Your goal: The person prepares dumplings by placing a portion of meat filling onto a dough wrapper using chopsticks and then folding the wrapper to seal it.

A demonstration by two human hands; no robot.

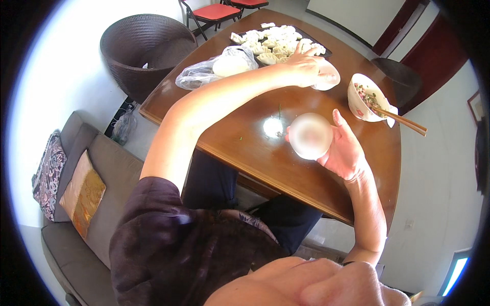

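Observation:
A thin round dumpling wrapper lies on my right hand. It is pale, with a blurred pinkish patch in its middle; the thumb stands up beside it and fingertips show at its far edge. My left hand reaches across the table, its fingers spread beside a small whitish dish. The fingers at the dish's near side overlap it, and what it contains is hard to make out. Just beyond that hand is a dark tray full of shaped dumplings.
A clear plastic bag with a lump of white dough sits left of the tray. At right stands a bowl of filling with chopsticks jutting past the table edge. A wicker chair and sofa are at left.

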